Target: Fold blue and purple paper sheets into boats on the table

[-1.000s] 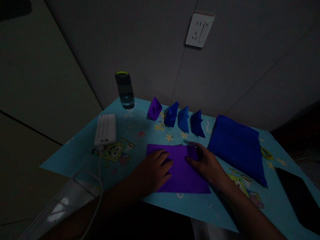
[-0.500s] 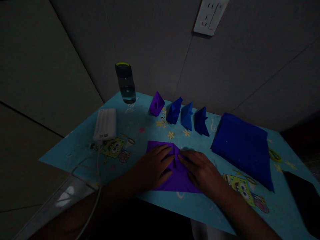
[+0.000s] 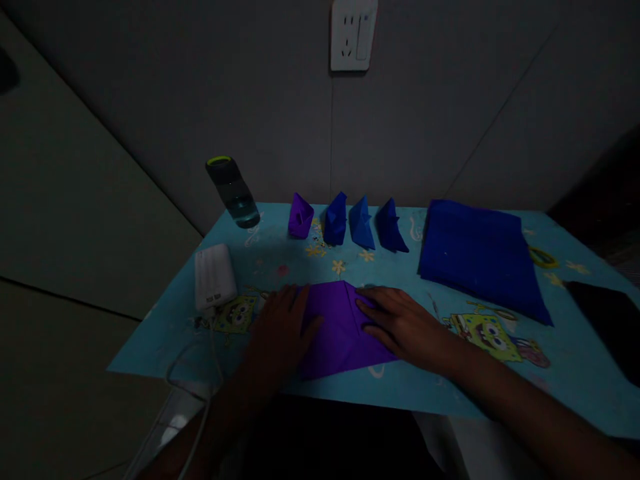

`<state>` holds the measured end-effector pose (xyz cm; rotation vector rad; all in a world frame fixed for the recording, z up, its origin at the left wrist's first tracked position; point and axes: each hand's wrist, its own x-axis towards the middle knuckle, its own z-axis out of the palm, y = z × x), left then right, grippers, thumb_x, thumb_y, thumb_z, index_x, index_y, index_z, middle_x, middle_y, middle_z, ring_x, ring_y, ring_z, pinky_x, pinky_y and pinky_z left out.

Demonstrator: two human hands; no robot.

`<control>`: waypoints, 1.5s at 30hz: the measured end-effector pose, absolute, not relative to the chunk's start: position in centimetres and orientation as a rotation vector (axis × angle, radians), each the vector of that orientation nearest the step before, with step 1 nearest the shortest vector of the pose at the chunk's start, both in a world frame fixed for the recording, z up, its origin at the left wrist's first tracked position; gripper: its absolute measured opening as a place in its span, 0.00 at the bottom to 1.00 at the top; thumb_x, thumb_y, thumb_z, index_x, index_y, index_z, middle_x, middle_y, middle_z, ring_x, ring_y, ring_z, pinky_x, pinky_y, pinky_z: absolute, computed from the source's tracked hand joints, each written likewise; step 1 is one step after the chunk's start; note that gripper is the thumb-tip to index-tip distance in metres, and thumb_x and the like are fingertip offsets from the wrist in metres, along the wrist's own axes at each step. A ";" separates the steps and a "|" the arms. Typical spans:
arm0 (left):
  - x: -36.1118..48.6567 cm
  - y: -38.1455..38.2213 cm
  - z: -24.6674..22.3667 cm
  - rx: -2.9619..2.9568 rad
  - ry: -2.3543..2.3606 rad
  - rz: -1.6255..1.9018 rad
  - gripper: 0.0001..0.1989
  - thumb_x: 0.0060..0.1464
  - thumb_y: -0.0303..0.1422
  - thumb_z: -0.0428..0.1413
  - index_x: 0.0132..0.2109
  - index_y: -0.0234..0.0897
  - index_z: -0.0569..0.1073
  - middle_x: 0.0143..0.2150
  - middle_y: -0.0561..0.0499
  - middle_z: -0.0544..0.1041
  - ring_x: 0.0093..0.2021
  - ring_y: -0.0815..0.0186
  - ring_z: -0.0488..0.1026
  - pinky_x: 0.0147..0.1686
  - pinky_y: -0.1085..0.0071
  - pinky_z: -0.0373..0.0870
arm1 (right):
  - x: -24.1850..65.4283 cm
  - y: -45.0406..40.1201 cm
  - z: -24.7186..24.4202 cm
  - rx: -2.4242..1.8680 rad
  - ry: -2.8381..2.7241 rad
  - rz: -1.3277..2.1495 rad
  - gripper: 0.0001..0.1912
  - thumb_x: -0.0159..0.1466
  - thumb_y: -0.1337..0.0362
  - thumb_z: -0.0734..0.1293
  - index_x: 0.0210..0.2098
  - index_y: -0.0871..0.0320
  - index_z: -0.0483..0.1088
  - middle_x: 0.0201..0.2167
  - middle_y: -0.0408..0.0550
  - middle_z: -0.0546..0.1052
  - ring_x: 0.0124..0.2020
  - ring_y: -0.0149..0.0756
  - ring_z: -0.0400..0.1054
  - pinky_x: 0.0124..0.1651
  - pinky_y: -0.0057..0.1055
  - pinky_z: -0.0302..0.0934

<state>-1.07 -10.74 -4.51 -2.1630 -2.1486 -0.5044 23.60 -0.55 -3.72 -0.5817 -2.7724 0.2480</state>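
Observation:
A purple sheet of paper (image 3: 333, 327) with folds lies flat near the front edge of the table. My left hand (image 3: 283, 327) rests on its left side, thumb apart from the fingers. On the right part of the sheet lies my right hand (image 3: 397, 323), fingers spread over a folded flap. Behind the sheet stand a purple paper boat (image 3: 301, 217) and several blue ones, among them a lighter blue boat (image 3: 361, 223).
A bottle (image 3: 234, 192) stands at the back left, with a white power bank (image 3: 215, 277) and its cable before it. Blue paper (image 3: 475, 257), a yellow ring-shaped item (image 3: 543, 257) and a black flat object (image 3: 607, 320) are on the right.
My left hand has moved left, away from the sheet's middle, uncovering more purple paper. The fold by my right hand now lies flatter. The camera view has turned.

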 end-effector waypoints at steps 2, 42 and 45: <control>-1.0 -10.8 -4.6 -2.141 -2.165 -0.630 0.24 0.63 0.41 0.51 0.63 0.37 0.63 0.59 0.36 0.71 0.60 0.46 0.68 0.57 0.45 0.67 | 23.5 -0.6 -4.0 -0.579 -2.763 0.247 0.22 0.69 0.60 0.64 0.60 0.61 0.69 0.59 0.62 0.71 0.59 0.52 0.65 0.60 0.51 0.62; 0.5 -11.3 -4.5 -2.954 -1.490 -0.536 0.28 0.59 0.32 0.58 0.63 0.30 0.62 0.63 0.33 0.66 0.67 0.50 0.60 0.62 0.53 0.66 | 22.7 -1.2 -4.5 -0.483 -2.781 0.218 0.16 0.71 0.67 0.61 0.56 0.57 0.71 0.45 0.57 0.75 0.44 0.45 0.69 0.45 0.43 0.66; 0.9 -11.9 -4.8 -2.847 -1.524 -0.470 0.22 0.58 0.31 0.59 0.57 0.28 0.67 0.55 0.33 0.72 0.60 0.49 0.68 0.58 0.53 0.70 | 23.3 -1.0 -3.9 -0.417 -2.800 0.322 0.20 0.69 0.58 0.64 0.57 0.59 0.70 0.48 0.58 0.74 0.48 0.47 0.69 0.50 0.45 0.66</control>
